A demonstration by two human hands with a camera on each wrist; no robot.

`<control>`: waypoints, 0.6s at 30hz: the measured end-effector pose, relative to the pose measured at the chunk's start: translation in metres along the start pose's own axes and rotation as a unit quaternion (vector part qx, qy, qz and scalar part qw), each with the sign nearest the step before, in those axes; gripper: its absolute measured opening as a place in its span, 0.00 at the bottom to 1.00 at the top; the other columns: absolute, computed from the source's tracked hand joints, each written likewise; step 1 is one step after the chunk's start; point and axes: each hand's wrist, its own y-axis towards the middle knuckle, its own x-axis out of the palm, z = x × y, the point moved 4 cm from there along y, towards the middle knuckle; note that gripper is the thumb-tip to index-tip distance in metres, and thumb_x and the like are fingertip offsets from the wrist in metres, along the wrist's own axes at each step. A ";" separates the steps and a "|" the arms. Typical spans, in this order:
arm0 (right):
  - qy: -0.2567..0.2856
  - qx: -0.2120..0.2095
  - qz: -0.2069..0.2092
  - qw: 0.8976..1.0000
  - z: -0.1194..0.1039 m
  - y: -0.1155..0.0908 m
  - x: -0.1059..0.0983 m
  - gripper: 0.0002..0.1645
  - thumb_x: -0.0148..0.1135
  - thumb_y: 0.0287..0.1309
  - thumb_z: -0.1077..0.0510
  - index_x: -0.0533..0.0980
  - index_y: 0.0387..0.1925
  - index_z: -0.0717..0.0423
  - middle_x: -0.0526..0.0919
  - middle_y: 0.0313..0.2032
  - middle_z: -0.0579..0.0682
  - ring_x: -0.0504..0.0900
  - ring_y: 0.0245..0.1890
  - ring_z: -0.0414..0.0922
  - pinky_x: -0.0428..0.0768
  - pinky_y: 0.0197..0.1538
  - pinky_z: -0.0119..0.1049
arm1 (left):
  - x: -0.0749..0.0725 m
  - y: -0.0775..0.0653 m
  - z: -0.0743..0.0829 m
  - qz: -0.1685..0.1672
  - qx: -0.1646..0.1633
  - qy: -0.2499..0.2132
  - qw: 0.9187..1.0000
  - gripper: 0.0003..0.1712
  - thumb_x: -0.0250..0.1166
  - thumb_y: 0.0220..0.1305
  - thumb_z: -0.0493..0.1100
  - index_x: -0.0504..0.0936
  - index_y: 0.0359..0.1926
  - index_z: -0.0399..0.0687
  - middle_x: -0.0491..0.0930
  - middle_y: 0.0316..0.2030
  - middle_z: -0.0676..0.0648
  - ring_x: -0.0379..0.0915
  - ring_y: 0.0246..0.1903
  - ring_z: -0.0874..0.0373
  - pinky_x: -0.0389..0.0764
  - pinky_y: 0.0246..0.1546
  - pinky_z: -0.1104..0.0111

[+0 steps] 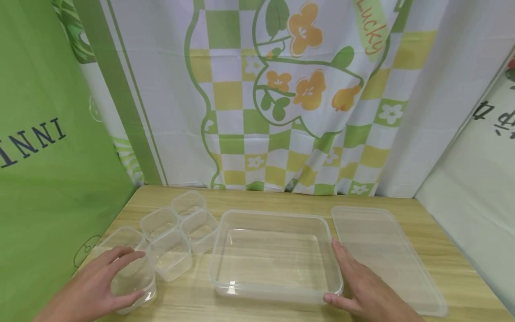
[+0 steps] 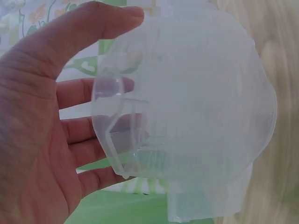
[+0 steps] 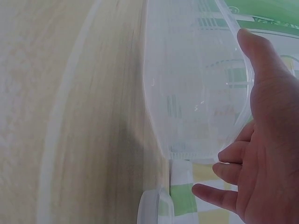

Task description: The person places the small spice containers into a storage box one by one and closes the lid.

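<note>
At the front left, my left hand (image 1: 104, 277) grips a small clear plastic container (image 1: 137, 275), thumb on its near side and fingers round the far side. The left wrist view shows the fingers through the container's cloudy wall (image 2: 201, 102). My right hand (image 1: 364, 281) rests against the right end of a large clear rectangular food box (image 1: 277, 293), its thumb at the near right corner and its fingers spread along the side. From the right wrist, the thumb touches the box's rim (image 3: 233, 23) while the other fingers extend loosely past the wall. The large box stands without a lid.
Several more small clear containers (image 1: 170, 255) cluster behind the left hand, left of the large box. A flat translucent lid (image 1: 386, 259) lies on the wooden table (image 1: 193, 304) at the right. Printed curtains (image 1: 241, 112) hang behind the table, with green fabric (image 1: 48, 201) at the left.
</note>
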 end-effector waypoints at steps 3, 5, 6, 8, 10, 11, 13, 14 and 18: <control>0.002 0.003 -0.002 1.000 0.000 0.000 0.000 0.69 0.73 0.57 0.35 0.44 0.80 0.66 0.60 0.73 0.73 0.70 0.66 0.63 0.43 0.68 0.17 | -0.004 0.002 0.004 0.005 0.010 0.000 1.000 0.47 0.85 0.34 0.63 0.83 0.56 0.48 0.81 0.51 0.43 0.80 0.45 0.44 0.80 0.40 0.48; 0.003 0.005 -0.002 1.000 0.000 0.000 0.000 0.69 0.73 0.57 0.35 0.44 0.80 0.66 0.60 0.73 0.73 0.69 0.66 0.63 0.43 0.68 0.17 | -0.007 0.004 0.008 0.006 0.018 0.002 1.000 0.46 0.85 0.35 0.64 0.83 0.56 0.48 0.81 0.50 0.44 0.80 0.45 0.45 0.81 0.40 0.49; 0.003 0.006 -0.003 1.000 0.000 0.000 -0.001 0.69 0.73 0.57 0.35 0.45 0.80 0.66 0.60 0.73 0.73 0.69 0.66 0.63 0.43 0.68 0.16 | -0.008 0.006 0.010 0.007 0.023 0.003 1.000 0.46 0.85 0.35 0.64 0.83 0.55 0.48 0.81 0.50 0.44 0.80 0.46 0.46 0.81 0.41 0.51; 0.003 0.008 -0.005 1.000 -0.001 0.000 0.000 0.69 0.73 0.57 0.35 0.45 0.80 0.66 0.60 0.73 0.73 0.69 0.66 0.63 0.43 0.68 0.16 | -0.011 0.008 0.015 0.008 0.030 0.004 1.000 0.46 0.85 0.35 0.64 0.83 0.56 0.49 0.81 0.50 0.46 0.79 0.46 0.48 0.80 0.44 0.60; 0.003 0.010 -0.006 1.000 -0.001 0.000 0.000 0.69 0.73 0.58 0.35 0.45 0.80 0.66 0.59 0.73 0.72 0.69 0.67 0.63 0.42 0.68 0.16 | -0.013 0.010 0.020 0.007 0.033 0.003 0.999 0.46 0.85 0.35 0.64 0.83 0.56 0.52 0.80 0.51 0.49 0.78 0.46 0.50 0.75 0.46 0.68; 0.004 0.011 -0.007 1.000 0.000 0.000 0.000 0.68 0.72 0.58 0.35 0.45 0.80 0.66 0.59 0.73 0.72 0.69 0.67 0.63 0.42 0.68 0.16 | -0.015 0.011 0.023 0.003 0.032 0.001 0.999 0.46 0.85 0.35 0.64 0.83 0.57 0.52 0.79 0.51 0.51 0.78 0.47 0.51 0.74 0.47 0.69; 0.004 0.011 -0.007 1.000 0.000 -0.001 0.000 0.68 0.72 0.58 0.35 0.45 0.80 0.65 0.59 0.73 0.72 0.69 0.67 0.64 0.42 0.68 0.16 | -0.018 0.013 0.029 -0.013 0.024 -0.007 1.000 0.46 0.84 0.37 0.65 0.83 0.59 0.54 0.78 0.53 0.53 0.78 0.47 0.51 0.76 0.47 0.69; 0.004 0.011 -0.007 1.000 0.000 -0.001 0.000 0.68 0.72 0.58 0.34 0.45 0.80 0.65 0.59 0.73 0.72 0.69 0.67 0.64 0.42 0.68 0.16 | -0.019 0.014 0.031 -0.023 0.019 -0.012 0.999 0.47 0.84 0.38 0.65 0.82 0.60 0.54 0.78 0.53 0.54 0.78 0.48 0.52 0.78 0.46 0.66; 0.004 0.009 -0.004 1.000 0.000 -0.001 0.000 0.68 0.72 0.58 0.35 0.45 0.80 0.66 0.59 0.73 0.72 0.69 0.66 0.63 0.43 0.68 0.16 | -0.022 0.019 0.042 -0.060 0.000 -0.023 0.998 0.47 0.82 0.42 0.68 0.80 0.64 0.58 0.75 0.56 0.55 0.77 0.52 0.51 0.84 0.42 0.56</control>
